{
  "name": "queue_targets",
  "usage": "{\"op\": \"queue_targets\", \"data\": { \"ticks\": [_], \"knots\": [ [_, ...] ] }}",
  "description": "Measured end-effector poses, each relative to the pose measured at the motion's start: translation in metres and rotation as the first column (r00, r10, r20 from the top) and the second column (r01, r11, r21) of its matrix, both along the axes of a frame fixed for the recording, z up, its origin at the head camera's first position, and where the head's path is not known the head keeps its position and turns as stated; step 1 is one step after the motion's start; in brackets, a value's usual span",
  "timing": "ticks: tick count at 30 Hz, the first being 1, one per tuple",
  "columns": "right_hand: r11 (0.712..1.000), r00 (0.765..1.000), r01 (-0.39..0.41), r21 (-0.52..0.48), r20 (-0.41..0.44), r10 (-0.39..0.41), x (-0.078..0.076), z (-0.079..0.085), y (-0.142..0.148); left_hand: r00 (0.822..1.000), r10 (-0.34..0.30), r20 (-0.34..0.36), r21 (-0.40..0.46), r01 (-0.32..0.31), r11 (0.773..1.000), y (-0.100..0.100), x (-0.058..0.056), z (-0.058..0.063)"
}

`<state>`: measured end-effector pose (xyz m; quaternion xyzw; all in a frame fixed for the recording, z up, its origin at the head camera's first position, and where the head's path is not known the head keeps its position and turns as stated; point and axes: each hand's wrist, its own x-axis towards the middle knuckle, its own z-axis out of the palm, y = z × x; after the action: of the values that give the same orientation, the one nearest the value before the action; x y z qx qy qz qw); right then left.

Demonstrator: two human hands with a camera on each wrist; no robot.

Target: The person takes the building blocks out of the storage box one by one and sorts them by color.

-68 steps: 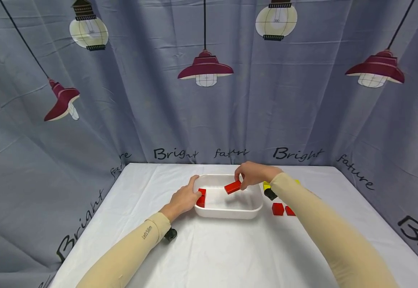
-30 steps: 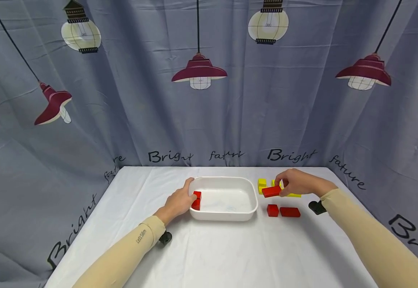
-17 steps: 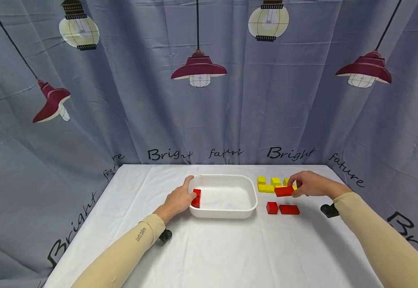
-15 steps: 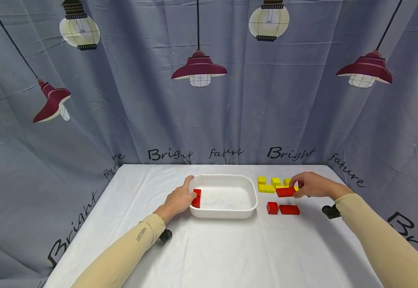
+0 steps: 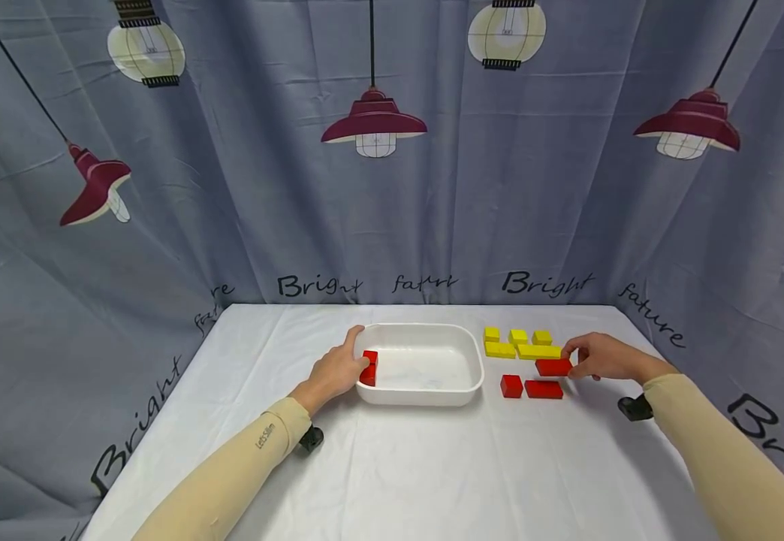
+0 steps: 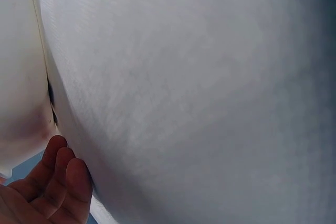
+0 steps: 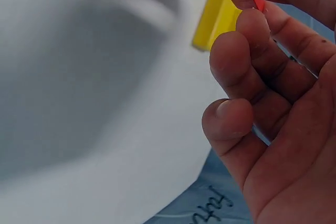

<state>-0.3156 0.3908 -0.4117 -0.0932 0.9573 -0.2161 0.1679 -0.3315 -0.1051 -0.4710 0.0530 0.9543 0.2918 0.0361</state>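
Note:
My left hand grips the left end of a white plastic tray, its thumb over the rim beside red blocks inside. In the left wrist view, curled fingers lie by the tray's outer wall. At the right, my right hand pinches one end of a long red block between thumb and fingers. The block is just in front of a long yellow block; whether it touches the cloth I cannot tell. Closer to me lie a red cube and another long red block.
Behind the held block, a shorter yellow block and small yellow blocks stand in rows right of the tray. A white cloth covers the table. A grey-blue printed curtain hangs behind and at both sides.
My right hand has carried the long red block from above the tray rightward, past the yellow blocks, then lower and toward me. The left hand stays on the tray.

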Motion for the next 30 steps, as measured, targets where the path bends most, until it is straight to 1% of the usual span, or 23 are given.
{"op": "queue_targets", "data": {
  "ticks": [9,17,24,30],
  "knots": [
    [0.999,0.998,0.047,-0.013,0.035,-0.046,0.005,-0.012,0.018,1.000,-0.004,0.003,0.005,0.004,1.000,0.000,-0.001,0.000],
    [0.998,0.997,0.059,-0.001,0.043,-0.059,0.010,-0.022,0.036,1.000,-0.006,0.002,0.002,0.006,1.000,-0.001,-0.002,0.000],
    [0.994,0.992,0.105,-0.008,0.068,-0.104,0.012,-0.030,0.049,1.000,-0.005,-0.004,-0.007,0.005,1.000,-0.001,-0.003,-0.001],
    [0.991,0.988,0.136,-0.011,0.080,-0.134,0.014,-0.038,0.054,1.000,-0.003,0.000,0.001,0.003,1.000,-0.001,-0.001,0.000]
  ]
}}
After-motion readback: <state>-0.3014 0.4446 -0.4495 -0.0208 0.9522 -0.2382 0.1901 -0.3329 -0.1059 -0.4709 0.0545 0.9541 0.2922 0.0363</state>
